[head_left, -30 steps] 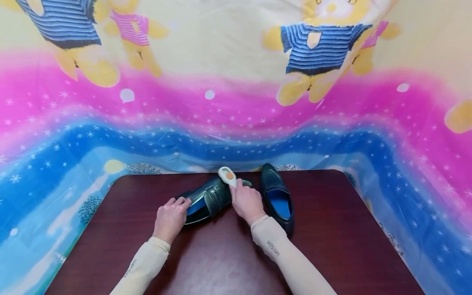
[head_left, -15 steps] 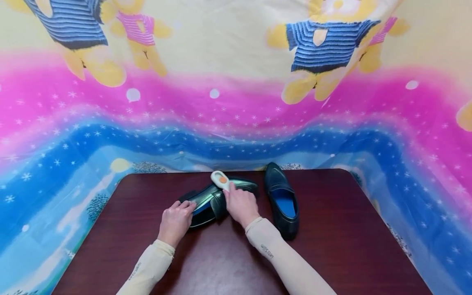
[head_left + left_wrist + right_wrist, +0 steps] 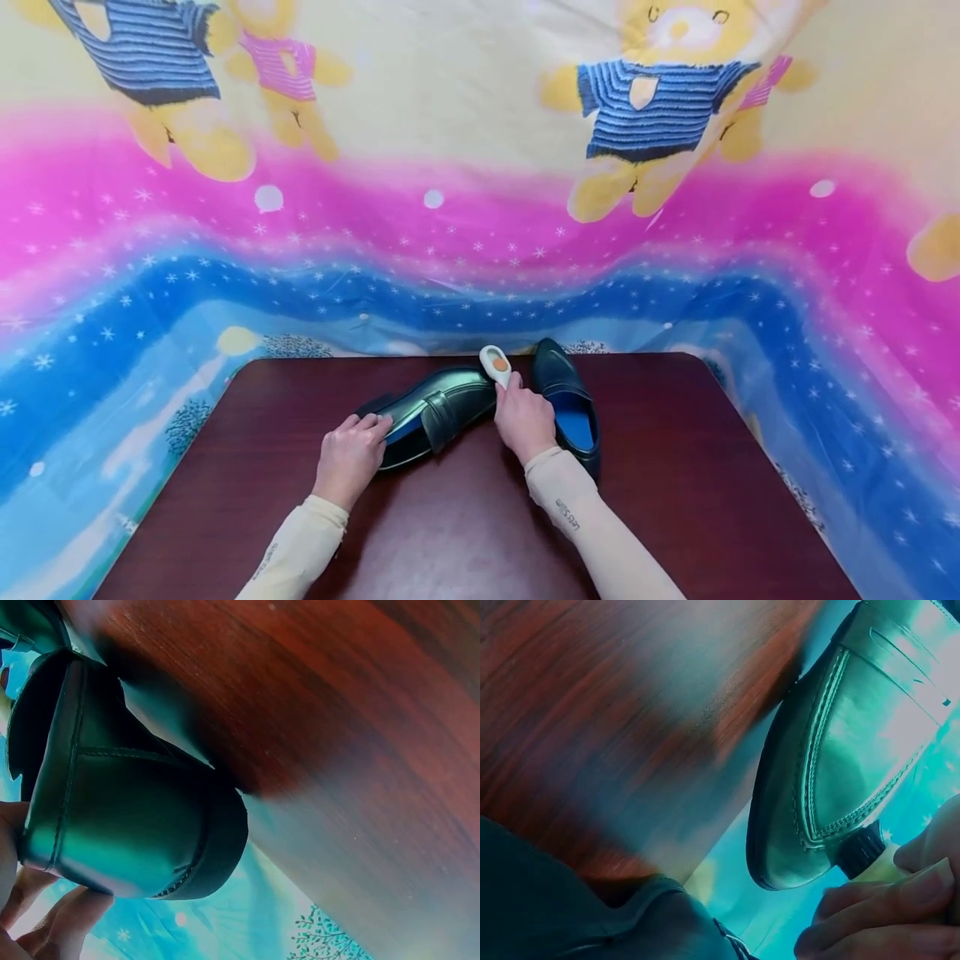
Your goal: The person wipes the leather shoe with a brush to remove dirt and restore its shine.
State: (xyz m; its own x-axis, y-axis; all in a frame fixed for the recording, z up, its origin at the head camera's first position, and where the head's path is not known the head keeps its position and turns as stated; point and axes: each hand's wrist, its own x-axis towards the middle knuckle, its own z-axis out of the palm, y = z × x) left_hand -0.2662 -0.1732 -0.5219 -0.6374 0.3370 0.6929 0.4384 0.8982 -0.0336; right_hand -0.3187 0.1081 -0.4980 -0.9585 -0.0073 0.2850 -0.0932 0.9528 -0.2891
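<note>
A dark green-black leather loafer point(image 3: 461, 390) sits slanted on the table, its toe toward the far right. My left hand point(image 3: 351, 457) grips its heel end; the left wrist view shows fingers point(image 3: 75, 919) around the heel counter point(image 3: 127, 817). In my right hand point(image 3: 525, 419) is a small shoe brush with a white handle point(image 3: 492, 360) and an orange spot. Its dark bristles point(image 3: 861, 851) touch the edge of the toe in the right wrist view. A second loafer point(image 3: 557, 371), blue inside, stands right beside that hand, which partly covers it.
The dark red-brown wooden table point(image 3: 675, 500) ends at a far edge just behind both shoes. A printed cloth point(image 3: 450, 275) with bears and snowflakes hangs behind and around the table.
My right hand and the brush first went left over the loafer's upper, then right to its toe. The left hand stays on the heel. The head view shifted slightly.
</note>
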